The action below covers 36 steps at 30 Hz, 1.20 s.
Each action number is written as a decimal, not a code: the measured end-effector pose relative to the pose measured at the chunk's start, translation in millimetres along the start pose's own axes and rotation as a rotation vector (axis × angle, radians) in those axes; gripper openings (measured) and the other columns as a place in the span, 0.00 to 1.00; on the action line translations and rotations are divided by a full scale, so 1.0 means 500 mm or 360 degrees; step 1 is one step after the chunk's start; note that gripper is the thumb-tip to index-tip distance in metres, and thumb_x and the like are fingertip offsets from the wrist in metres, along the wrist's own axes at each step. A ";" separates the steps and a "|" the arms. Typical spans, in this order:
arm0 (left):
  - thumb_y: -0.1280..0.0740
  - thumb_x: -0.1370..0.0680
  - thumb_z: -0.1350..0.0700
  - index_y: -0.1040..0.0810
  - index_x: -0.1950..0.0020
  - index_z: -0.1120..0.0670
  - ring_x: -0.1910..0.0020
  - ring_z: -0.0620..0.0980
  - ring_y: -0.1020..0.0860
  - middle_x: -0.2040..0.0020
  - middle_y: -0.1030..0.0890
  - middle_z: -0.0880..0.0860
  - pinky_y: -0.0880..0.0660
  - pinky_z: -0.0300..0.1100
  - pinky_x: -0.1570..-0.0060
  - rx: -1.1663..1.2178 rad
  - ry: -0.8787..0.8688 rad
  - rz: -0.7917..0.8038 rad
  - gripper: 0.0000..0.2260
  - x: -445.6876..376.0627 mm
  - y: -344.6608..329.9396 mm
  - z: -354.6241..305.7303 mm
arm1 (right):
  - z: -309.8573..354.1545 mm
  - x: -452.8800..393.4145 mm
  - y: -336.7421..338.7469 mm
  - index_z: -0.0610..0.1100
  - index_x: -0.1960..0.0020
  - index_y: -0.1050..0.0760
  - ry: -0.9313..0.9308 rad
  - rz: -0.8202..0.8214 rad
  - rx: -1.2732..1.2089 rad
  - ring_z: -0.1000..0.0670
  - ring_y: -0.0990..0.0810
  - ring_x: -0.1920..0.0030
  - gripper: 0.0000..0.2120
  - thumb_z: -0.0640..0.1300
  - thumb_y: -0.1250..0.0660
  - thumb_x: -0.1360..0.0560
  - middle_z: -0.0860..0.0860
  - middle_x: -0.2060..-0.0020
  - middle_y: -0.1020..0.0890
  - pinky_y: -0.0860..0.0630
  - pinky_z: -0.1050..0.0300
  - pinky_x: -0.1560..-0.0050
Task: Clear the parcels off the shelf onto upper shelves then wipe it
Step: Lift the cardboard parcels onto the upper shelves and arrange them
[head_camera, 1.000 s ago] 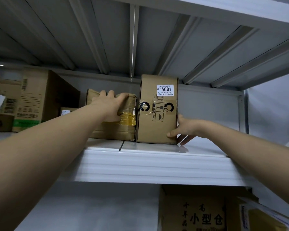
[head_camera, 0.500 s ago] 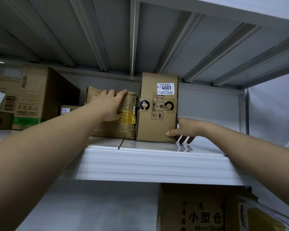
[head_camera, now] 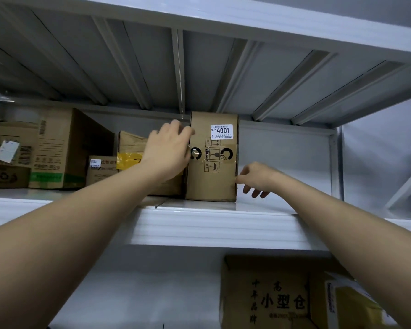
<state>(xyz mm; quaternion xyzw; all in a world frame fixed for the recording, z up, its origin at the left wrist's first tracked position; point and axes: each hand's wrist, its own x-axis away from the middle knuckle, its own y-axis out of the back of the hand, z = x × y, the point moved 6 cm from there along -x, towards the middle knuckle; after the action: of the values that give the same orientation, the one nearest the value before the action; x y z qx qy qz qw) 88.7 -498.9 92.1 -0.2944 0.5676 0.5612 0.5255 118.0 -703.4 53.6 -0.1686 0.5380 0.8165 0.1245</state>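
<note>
A tall upright cardboard parcel (head_camera: pixel 211 179) with a "4001" label stands on the white upper shelf (head_camera: pixel 211 226). Beside it on the left lies a crumpled brown parcel (head_camera: pixel 131 143) with yellow tape. My left hand (head_camera: pixel 167 150) is raised in front of the crumpled parcel, its fingers reaching to the tall parcel's upper left edge. My right hand (head_camera: pixel 256 179) is at the tall parcel's lower right corner; the thumb touches the front edge and the fingers hang loose above the shelf.
Further left on the same shelf stand a large carton (head_camera: pixel 57 148), a small labelled box (head_camera: pixel 100 172) and other boxes (head_camera: pixel 5 174). A ribbed shelf underside (head_camera: pixel 180 67) is close overhead. Below, a printed carton (head_camera: pixel 266 293) and a yellow parcel (head_camera: pixel 351 302) sit on the lower shelf.
My left hand has lifted off the crumpled parcel and moved right and up to the tall parcel's left edge. The right hand stays at the lower right corner, fingers drooping more.
</note>
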 end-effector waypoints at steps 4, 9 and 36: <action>0.43 0.20 0.52 0.30 0.34 0.51 0.44 0.55 0.25 0.39 0.26 0.54 0.27 0.47 0.53 0.0238 0.0033 0.0163 0.15 -0.003 0.010 -0.057 | -0.006 0.014 0.046 0.42 0.45 0.24 0.0094 -0.0188 -0.0051 0.47 0.16 0.57 0.12 0.48 0.41 0.21 0.50 0.57 0.16 0.19 0.51 0.52; 0.43 0.21 0.51 0.23 0.43 0.49 0.47 0.57 0.23 0.44 0.21 0.54 0.29 0.44 0.57 0.0312 0.0046 0.0397 0.12 0.007 0.031 -0.112 | -0.011 0.091 0.112 0.41 0.45 0.23 0.0168 -0.0425 -0.0206 0.48 0.15 0.60 0.11 0.45 0.40 0.20 0.49 0.59 0.15 0.18 0.51 0.56; 0.41 0.24 0.55 0.21 0.44 0.54 0.54 0.54 0.21 0.49 0.21 0.53 0.28 0.47 0.59 0.0891 -0.0491 -0.0045 0.13 0.390 0.140 -0.377 | -0.157 0.560 -0.062 0.47 0.47 0.21 0.0069 -0.1079 -0.0217 0.54 0.23 0.46 0.12 0.40 0.42 0.22 0.55 0.50 0.20 0.24 0.50 0.45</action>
<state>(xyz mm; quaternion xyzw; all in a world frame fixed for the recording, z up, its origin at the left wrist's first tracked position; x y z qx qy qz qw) -79.4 -613.6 -100.1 -0.0575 0.6094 0.4138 0.6738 -114.5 -757.3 -115.5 -0.3630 0.3981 0.7589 0.3659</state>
